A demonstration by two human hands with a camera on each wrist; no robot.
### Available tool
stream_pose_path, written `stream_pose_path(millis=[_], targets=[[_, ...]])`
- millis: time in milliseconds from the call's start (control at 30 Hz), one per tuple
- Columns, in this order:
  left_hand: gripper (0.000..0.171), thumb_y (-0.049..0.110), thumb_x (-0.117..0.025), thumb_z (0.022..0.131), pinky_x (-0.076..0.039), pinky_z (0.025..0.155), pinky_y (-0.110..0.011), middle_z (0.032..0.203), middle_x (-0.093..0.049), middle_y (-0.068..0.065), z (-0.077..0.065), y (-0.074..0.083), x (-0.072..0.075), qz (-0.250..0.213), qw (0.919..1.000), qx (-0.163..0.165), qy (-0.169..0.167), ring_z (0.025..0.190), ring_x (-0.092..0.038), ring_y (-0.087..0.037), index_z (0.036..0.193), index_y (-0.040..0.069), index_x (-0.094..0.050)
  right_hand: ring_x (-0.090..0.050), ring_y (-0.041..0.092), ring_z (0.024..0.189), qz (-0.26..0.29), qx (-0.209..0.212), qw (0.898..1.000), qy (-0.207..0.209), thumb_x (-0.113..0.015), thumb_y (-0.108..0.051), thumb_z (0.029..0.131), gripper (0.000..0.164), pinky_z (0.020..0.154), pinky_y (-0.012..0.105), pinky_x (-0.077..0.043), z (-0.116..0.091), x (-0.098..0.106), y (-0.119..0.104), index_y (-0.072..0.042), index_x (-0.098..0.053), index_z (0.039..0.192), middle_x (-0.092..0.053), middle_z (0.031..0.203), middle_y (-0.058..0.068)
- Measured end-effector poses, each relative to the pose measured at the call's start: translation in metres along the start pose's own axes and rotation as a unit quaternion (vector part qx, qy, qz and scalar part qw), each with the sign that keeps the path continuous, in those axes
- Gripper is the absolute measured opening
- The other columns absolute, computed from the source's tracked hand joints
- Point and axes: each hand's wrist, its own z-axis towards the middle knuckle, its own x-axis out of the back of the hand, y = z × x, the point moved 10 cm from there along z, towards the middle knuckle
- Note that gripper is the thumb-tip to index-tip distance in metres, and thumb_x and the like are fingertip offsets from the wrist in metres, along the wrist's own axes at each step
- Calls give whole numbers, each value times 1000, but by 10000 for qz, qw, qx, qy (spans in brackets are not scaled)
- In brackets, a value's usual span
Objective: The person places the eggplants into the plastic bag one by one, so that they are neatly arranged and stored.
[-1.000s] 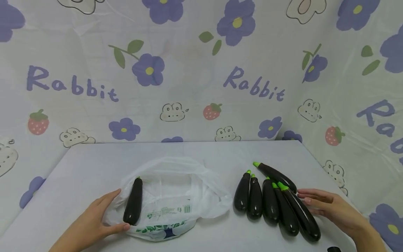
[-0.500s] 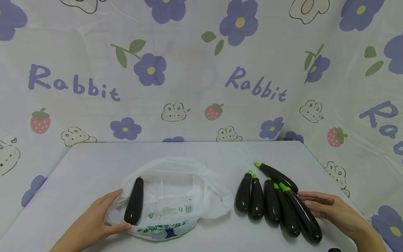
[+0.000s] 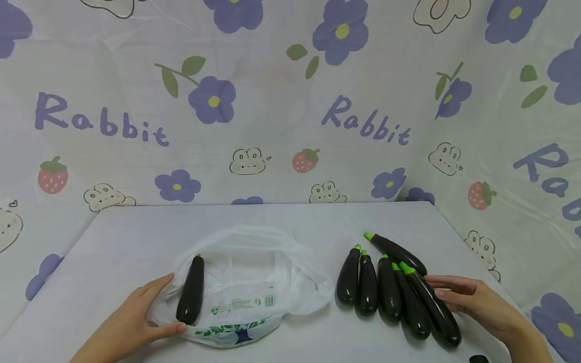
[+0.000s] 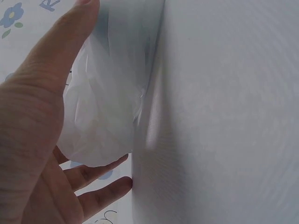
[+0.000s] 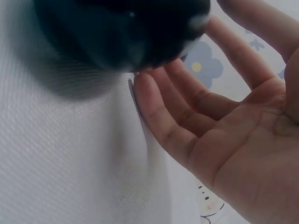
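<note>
Across twelve o'clock and round to three, you have a pale cloth (image 3: 272, 111) hanging like a wall, printed with violet flowers, strawberries, rabbit faces and the word "Rabbit". Below it, toward six o'clock, is your white table (image 3: 145, 232). Near half past six, a white plastic bag (image 3: 308, 297) lies on it with its mouth spread wide, and some green print and a barcode are visible on it.

At eight o'clock, your left hand (image 3: 124, 320) is beside the bag. Its thumb touches the bag's near edge, and the other fingers reach loosely along the outer side, not curled. Your right hand (image 3: 483, 305) is at four o'clock, its fingers extended and relaxed, with the tips at the side of the nearest eggplant; how firmly they touch, I cannot tell.

That eggplant belongs to a group of six dark eggplants (image 3: 389, 295) between four and five o'clock, to the right of the bag. Five lie close side by side, and the sixth lies slanted behind them, its green end toward ten o'clock. One more eggplant (image 3: 190, 292) is inside the bag, at its left part, near your left thumb.

Smallest to see is a black object (image 3: 478, 359) near half past four, cut by the lower edge of the head view.
</note>
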Motion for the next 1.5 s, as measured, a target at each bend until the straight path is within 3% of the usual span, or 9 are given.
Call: stream_pose_path(millis=[233, 467, 600, 967, 1200, 1500], targets=[[110, 73, -73, 68, -39, 95, -66, 140, -47, -24, 0, 1, 1, 0, 10000, -23, 12, 126, -43, -47, 147, 3, -41, -55, 5, 113, -125, 60, 9999, -46, -61, -19, 99, 43, 88, 34, -49, 0, -3, -2, -7, -55, 140, -60, 129, -13], [111, 74, -72, 67, -39, 94, -67, 139, -47, -25, 0, 0, -1, -2, 10000, 27, -19, 126, -43, -47, 147, 3, -41, -52, 17, 98, -55, 235, 9990, -374, -58, -13, 100, 44, 77, 37, -46, 0, -10, -5, -8, -52, 143, -58, 125, -8], [112, 75, -72, 67, -40, 94, -66, 139, -47, -25, -1, -1, -1, -22, 10000, 62, -39, 125, -43, -47, 146, 3, -41, -52, 17, 97, 13, 288, 9985, -465, -58, -10, 100, 45, 76, 37, -46, 0, -13, -6, -9, -51, 144, -57, 125, -8], [112, 76, -71, 66, -40, 94, -67, 140, -47, -25, 0, -1, -2, -11, 9999, 127, -86, 126, -43, -47, 147, 4, -41, -54, 7, 115, -164, 366, 9983, -417, -62, -11, 97, 50, 89, 34, -50, 1, -14, -6, -5, -49, 144, -55, 133, -14], [113, 77, -70, 65, -40, 94, -67, 140, -47, -24, 0, -1, -2, -1, 9998, 167, -106, 126, -43, -47, 147, 4, -41, -53, 2, 117, -260, 457, 9979, -386, -62, -12, 97, 51, 90, 30, -49, 1, -15, -7, -2, -47, 145, -55, 134, -14], [113, 77, -71, 65, -41, 93, -66, 139, -48, -24, 0, -1, -2, -8, 9998, 189, -100, 125, -44, -46, 146, 4, -42, -54, 6, 116, -254, 652, 9972, -272, -61, -10, 98, 49, 89, 29, -50, -1, -13, -12, -1, -48, 144, -58, 132, -12]])
